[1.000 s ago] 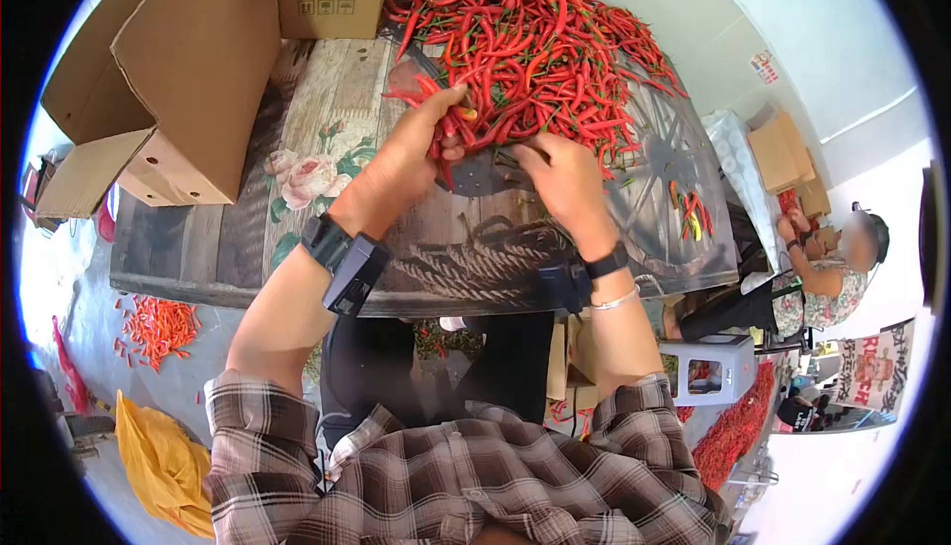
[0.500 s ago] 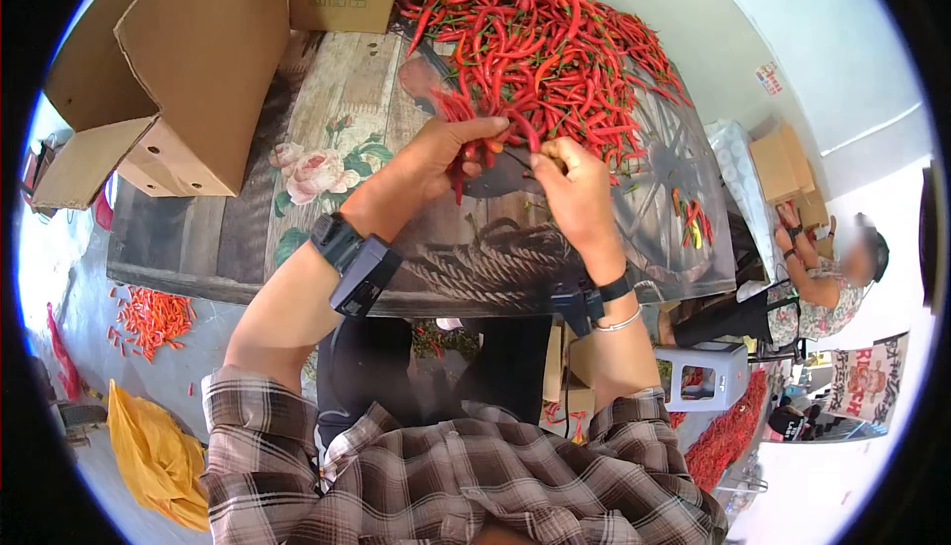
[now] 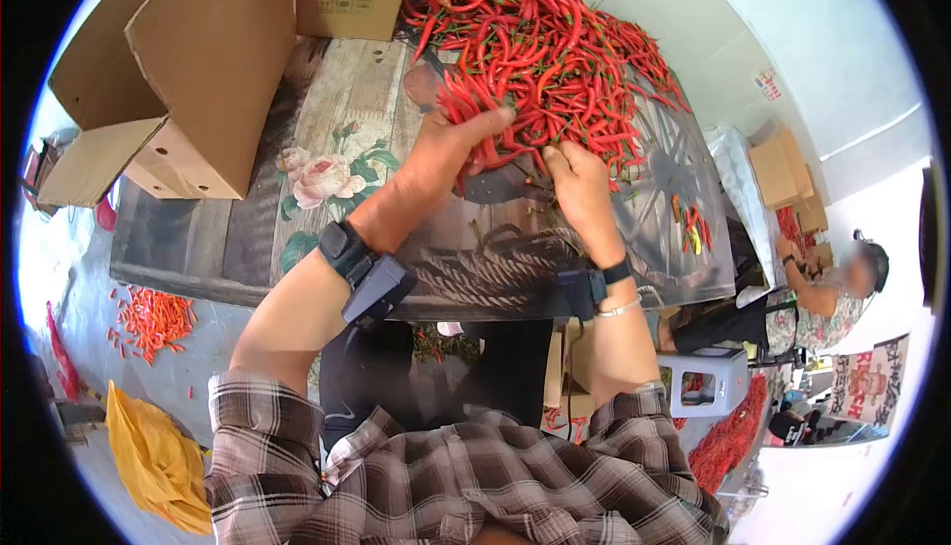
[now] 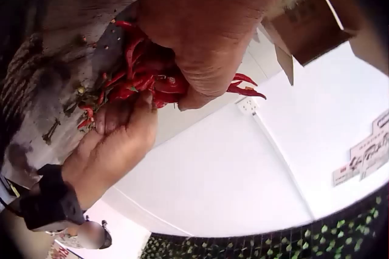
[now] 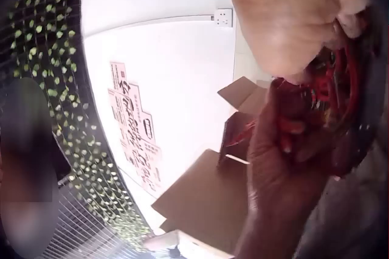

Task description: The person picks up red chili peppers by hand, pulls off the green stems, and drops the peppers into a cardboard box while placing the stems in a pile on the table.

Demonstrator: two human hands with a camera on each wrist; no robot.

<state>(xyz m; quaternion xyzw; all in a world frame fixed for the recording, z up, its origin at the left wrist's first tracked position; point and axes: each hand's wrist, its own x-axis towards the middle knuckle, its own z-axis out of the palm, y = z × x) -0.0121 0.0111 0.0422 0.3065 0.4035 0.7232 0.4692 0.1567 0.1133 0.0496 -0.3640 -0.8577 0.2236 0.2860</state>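
Note:
In the head view my left hand (image 3: 441, 163) grips a bunch of red chili peppers (image 3: 464, 101), its thumb lying across them and the tips fanning out at the far side. Close by on the right, my right hand (image 3: 586, 193) has thumb and fingers pinched together on the end of a red chili (image 3: 515, 156) that reaches over from the bunch. The left wrist view shows the right hand's fingertips (image 4: 144, 102) right against the chilies under my left hand. Just beyond both hands is a large pile of red chilies (image 3: 540, 40) with green stems.
Open cardboard boxes (image 3: 213, 69) stand at the table's left. A few loose chilies (image 3: 693, 223) lie on the printed tabletop (image 3: 396, 79) at right. Cut red pieces (image 3: 154, 322) and a yellow bag (image 3: 149, 451) are on the floor. Another person (image 3: 832, 287) sits at far right.
My left hand has shifted slightly right with its bunch, whose tips now point more away from me. The right hand has moved from the stems near the table to a chili beside the bunch.

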